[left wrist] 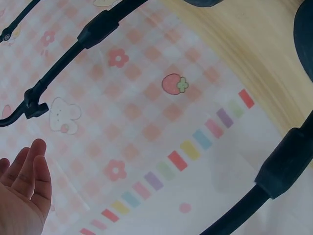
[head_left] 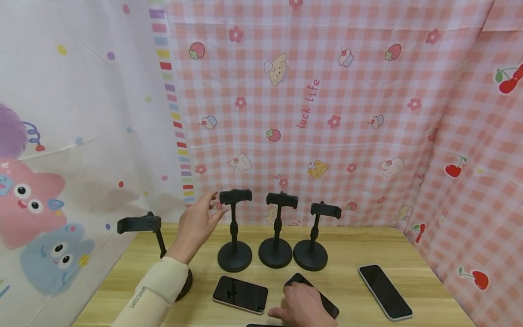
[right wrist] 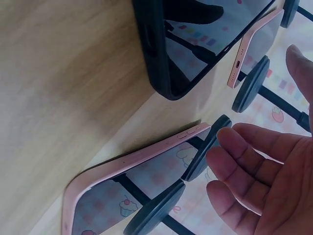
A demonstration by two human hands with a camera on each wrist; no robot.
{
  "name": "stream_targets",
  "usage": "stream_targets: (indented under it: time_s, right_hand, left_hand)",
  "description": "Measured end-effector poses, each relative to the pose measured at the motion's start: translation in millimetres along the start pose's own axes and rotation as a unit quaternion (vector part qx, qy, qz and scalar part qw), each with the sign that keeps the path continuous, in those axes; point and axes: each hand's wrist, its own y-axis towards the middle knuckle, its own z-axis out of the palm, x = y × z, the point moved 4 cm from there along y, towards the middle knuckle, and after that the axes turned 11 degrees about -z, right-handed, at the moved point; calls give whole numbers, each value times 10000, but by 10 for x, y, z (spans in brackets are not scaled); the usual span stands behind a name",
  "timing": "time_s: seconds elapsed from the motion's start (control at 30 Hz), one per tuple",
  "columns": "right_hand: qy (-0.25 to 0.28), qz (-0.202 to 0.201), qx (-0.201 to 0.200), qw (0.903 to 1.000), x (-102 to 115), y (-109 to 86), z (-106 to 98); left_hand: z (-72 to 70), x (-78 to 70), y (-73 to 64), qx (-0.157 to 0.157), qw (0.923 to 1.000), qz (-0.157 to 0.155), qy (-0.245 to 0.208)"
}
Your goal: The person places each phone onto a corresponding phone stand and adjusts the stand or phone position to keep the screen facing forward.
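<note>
Under the right hand (head_left: 304,303), a phone (head_left: 328,306) is seen lying face up on the counter (head_left: 351,245), partly covered. The fingers are loosely bent with the thumb set apart; whether the phone is touched cannot be told, as contact is poorly shown. Just to the right of the left hand (head_left: 196,227), a phone stand (head_left: 234,258) is placed upright; fingers and thumb are spread beside its clamp (head_left: 235,196), with nothing gripped. Farther right of that hand, a second stand (head_left: 275,255) and a third stand (head_left: 310,258) are set, and to its left a fourth stand (head_left: 139,224). No phone is held by any clamp. To the left of the right hand a second phone (head_left: 240,294) is laid, and well to its right a third phone (head_left: 385,292).

The step in hand is judged to be an early one, with the stand and the phone being reached for together. For the next move, the phone would need to be pinched by its edges and the clamp steadied.
</note>
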Motion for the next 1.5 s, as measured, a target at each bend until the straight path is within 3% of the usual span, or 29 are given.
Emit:
stream_targets:
  time_s: [0.3,0.63,0.9,1.5]
  right_hand:
    - [-114,-261,-161,9995,48,109,57]
    - [-115,-304,-95,9994,141,294,99]
    - [-558,-402,29,9976,220,445,170]
    - [-372,-540,125,9978,286,569,347]
  left_hand:
    - [-51,-110,12,-426,9962,761,91]
    - [-80,-223,17,-679,9900,1208,256]
    - [-74,-250,14,-638,9877,1407,239]
    - [-104,-270,53,-661,9874,1391,369]
